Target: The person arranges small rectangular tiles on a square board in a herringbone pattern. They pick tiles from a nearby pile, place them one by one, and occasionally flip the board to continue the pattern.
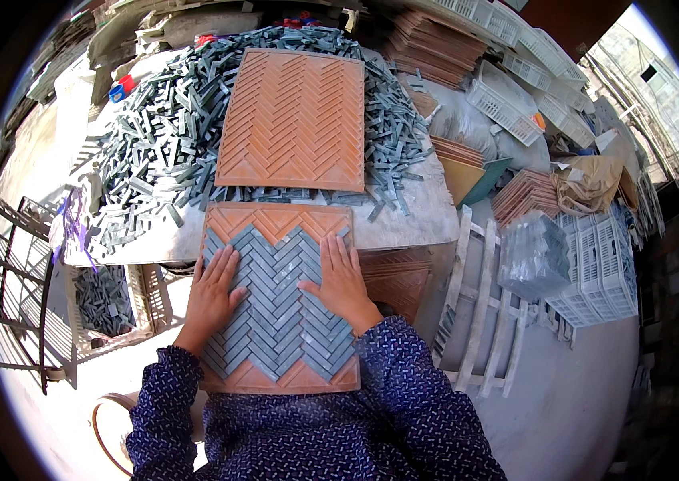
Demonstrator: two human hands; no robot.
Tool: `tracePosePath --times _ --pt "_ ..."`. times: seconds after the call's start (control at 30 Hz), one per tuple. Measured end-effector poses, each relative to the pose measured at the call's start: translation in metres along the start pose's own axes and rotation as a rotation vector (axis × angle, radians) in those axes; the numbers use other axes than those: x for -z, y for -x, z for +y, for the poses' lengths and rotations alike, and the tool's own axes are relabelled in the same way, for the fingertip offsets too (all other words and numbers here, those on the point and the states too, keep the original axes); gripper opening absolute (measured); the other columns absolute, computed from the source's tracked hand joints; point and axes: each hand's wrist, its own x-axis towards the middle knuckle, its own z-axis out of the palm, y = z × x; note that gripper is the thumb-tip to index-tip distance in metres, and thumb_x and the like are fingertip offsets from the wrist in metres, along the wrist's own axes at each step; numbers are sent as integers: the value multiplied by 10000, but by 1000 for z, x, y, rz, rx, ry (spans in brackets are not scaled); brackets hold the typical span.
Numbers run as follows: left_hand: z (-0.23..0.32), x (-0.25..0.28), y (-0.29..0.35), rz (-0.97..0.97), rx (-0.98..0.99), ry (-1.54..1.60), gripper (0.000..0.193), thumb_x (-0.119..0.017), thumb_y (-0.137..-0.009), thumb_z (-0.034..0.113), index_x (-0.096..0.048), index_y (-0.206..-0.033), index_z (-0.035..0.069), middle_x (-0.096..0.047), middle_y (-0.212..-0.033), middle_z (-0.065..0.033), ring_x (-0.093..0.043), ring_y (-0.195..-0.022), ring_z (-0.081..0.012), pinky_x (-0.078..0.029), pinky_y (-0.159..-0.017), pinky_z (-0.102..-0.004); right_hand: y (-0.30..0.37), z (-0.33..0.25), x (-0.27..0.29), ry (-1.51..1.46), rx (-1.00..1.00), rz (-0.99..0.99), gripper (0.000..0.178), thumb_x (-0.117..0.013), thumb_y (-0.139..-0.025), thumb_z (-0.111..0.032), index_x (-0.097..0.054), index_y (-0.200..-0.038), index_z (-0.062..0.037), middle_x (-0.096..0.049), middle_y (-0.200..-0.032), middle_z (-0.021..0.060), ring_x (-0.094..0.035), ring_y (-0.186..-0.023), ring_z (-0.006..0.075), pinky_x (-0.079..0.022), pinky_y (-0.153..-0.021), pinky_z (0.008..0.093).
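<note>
An orange mould tray [279, 215] with herringbone grooves lies in front of me, its near end against my body. Grey-green stone strips [277, 301] fill most of its grooves in a zigzag pattern; bare orange shows along the top and bottom ends. My left hand [215, 293] rests flat over the strips by the left edge, fingers stretched out. On the right side, my right hand [342, 282] lies on the strips with fingers extended and thumb apart. Beyond, a second orange mould tray [293, 120] with no strips in its grooves sits on the heap of loose stone strips [159, 132].
The heap covers a pale worktable [415, 216]. Below left stands a crate [145, 301] of strips. To the right are a white slatted rack [479, 309], stacked white plastic crates [596, 268], a plastic-wrapped bundle [533, 255] and stacks of orange trays [434, 48].
</note>
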Motion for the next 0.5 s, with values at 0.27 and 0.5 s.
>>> tracePosePath --times 0.27,0.5 --pt "2 3 -1 -4 8 -29 657 -533 -867 366 -323 -1406 54 -336 -1457 -110 -286 -1360 -248 -123 -1137 -438 12 -6 -1 8 34 32 976 -540 -811 -582 -145 -1422 69 -162 -1490 238 -134 -1398 339 -101 -1126 469" --pt "-1 3 4 30 14 19 676 -602 -807 256 -337 -1392 48 -335 -1454 -121 -301 -1348 -280 -147 -1129 -466 10 6 2 -26 10 65 976 -518 -812 -606 -186 -1403 97 -156 -1478 274 -112 -1395 368 -98 -1120 484"
